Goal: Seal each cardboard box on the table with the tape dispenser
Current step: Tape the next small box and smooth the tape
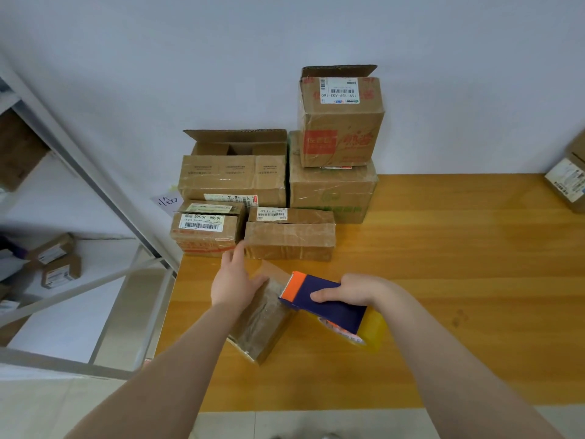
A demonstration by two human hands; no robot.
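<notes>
The person's right hand [345, 293] is clamped around the navy-and-orange plastic tape dispenser [319, 301], fingers curled over its top. The dispenser's toothed orange nose sits on the small brown cardboard box [262, 321], which lies slantwise on the orange-brown wooden table [443, 280], close to its left edge. The left hand [234, 282] lies against the far left end of that box with its fingers straight, steadying it rather than gripping it.

The likeliest trouble is the box twisting. With only a flat hand to brace it, a firm pull of the dispenser could pivot it or push it toward the table's left edge. The box also sits at an angle to the person, so the strip may run crooked and miss the seam. Its surface looks glossy with old film, so fresh tape from the yellow tape roll [375, 331] may wrinkle or bond poorly. The cutter teeth are near the left thumb, and a hasty tear could nick it.

Behind, the wide open-flapped carton [234, 175] and the tall printed carton [340, 122] perched on a larger one appear unsealed, and pulling at that stack carelessly could tip the top one
</notes>
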